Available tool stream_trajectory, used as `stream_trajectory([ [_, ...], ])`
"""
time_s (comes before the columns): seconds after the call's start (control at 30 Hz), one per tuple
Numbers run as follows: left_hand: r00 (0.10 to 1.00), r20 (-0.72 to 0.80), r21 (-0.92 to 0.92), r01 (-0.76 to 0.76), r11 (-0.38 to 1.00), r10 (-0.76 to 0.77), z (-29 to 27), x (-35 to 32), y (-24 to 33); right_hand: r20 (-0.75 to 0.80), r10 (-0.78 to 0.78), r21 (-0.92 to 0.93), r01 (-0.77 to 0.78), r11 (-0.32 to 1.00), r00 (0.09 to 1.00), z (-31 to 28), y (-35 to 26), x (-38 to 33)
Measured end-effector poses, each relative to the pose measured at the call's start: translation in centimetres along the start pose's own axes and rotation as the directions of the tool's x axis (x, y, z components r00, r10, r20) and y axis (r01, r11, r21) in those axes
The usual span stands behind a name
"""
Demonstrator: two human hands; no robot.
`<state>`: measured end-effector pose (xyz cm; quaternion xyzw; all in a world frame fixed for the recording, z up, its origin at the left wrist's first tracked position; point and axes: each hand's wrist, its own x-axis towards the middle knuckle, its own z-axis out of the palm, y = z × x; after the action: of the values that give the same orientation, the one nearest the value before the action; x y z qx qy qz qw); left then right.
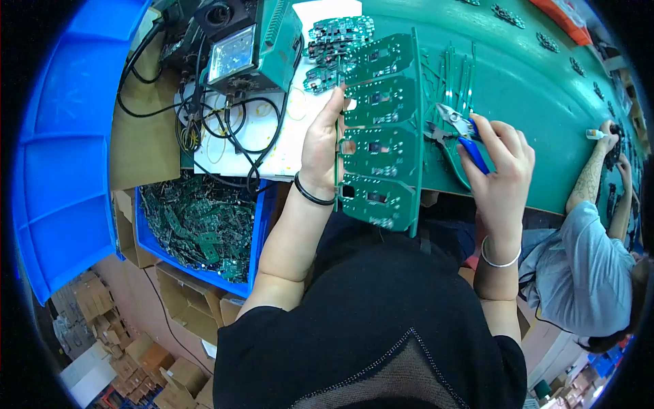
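Observation:
My left hand (321, 146) grips the left edge of a long green circuit-board panel (381, 129) made of several joined boards, held upright over the edge of the green table (524, 88). A black band sits on that wrist. My right hand (501, 170) holds blue-handled cutters (458, 131), their jaws pointing left at the panel's right edge. A silver bangle is on the right wrist.
A pile of separated boards (334, 41) lies behind the panel. A green soldering station (255, 44) with black cables stands at the back left. Below it a blue bin (204, 225) holds several board scraps. A seated person (586, 252) works at the right.

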<state>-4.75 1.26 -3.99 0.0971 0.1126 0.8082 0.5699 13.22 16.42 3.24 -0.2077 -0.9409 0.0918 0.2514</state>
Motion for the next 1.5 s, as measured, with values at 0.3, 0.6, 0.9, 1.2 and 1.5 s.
stream_trajectory([
  [0.3, 0.996, 0.044, -0.072, 0.080, 0.994, -0.077, 0.0, 0.4, -1.2, 0.041, -0.015, -0.051, 0.017, 0.999, 0.999, 1.0, -0.3, 0.1],
  [0.6, 0.889, -0.298, 0.578, -0.122, 0.807, 0.348, 2.4, 1.7, 0.0, 0.073, 0.004, 0.042, -0.007, 0.999, 0.997, -1.5, 0.4, -1.1],
  [0.9, 0.805, -0.284, 0.796, -0.106, 0.596, 0.522, 4.0, 1.6, -0.1, 0.260, -0.105, -0.021, 0.114, 0.993, 0.960, -0.8, -2.5, -2.2],
  [1.2, 0.812, -0.246, 0.781, -0.157, 0.604, 0.529, 4.1, 1.4, -0.1, 0.289, -0.124, -0.073, 0.151, 0.986, 0.949, -0.8, -3.0, -2.1],
  [1.5, 0.802, -0.214, 0.803, -0.180, 0.568, 0.557, 4.4, 1.4, -0.2, 0.340, -0.123, -0.134, 0.177, 0.975, 0.932, -1.5, -3.4, -2.0],
])
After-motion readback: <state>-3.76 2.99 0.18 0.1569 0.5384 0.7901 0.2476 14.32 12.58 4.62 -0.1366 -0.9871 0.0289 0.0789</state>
